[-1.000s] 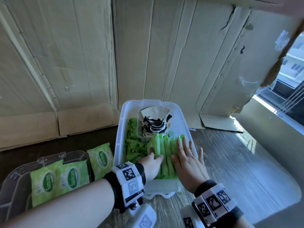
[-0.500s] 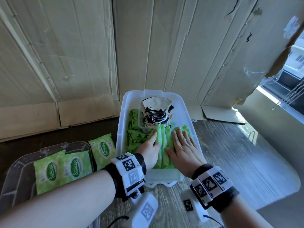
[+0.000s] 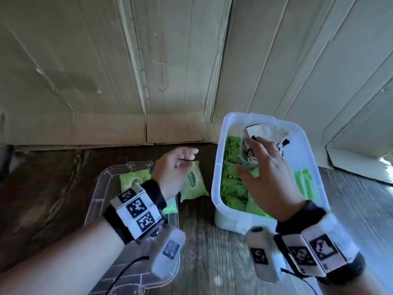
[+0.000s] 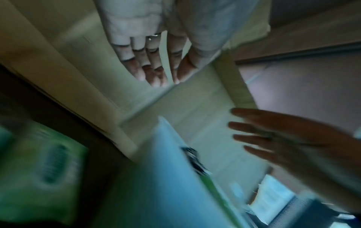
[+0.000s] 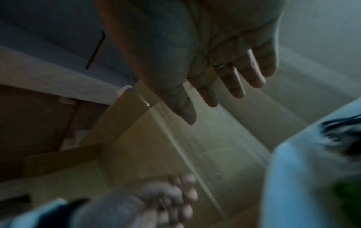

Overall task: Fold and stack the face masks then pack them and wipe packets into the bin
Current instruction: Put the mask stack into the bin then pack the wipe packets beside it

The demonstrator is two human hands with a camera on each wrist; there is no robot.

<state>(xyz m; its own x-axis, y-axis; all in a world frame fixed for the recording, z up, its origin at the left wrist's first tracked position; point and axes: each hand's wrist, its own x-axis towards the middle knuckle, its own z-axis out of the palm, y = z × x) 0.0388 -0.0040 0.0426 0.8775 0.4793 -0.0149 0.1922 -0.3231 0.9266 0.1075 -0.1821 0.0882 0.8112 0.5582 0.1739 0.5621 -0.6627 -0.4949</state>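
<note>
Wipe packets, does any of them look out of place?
Yes. One wipe packet lies on the table, between the clear tray holding the other packets and the white bin, not yet packed.

Dark wood-grain table (image 3: pixel 53 188), cardboard sheets (image 3: pixel 170 60) standing along its far edge

Little reads clearly — the green wipe packet (image 3: pixel 192 184) beside the left hand (image 3: pixel 172 169) shows part of an oval logo, letters like "nicare". The wristbands (image 3: pixel 138 211) bear only black-and-white square code markers — no words.
</note>
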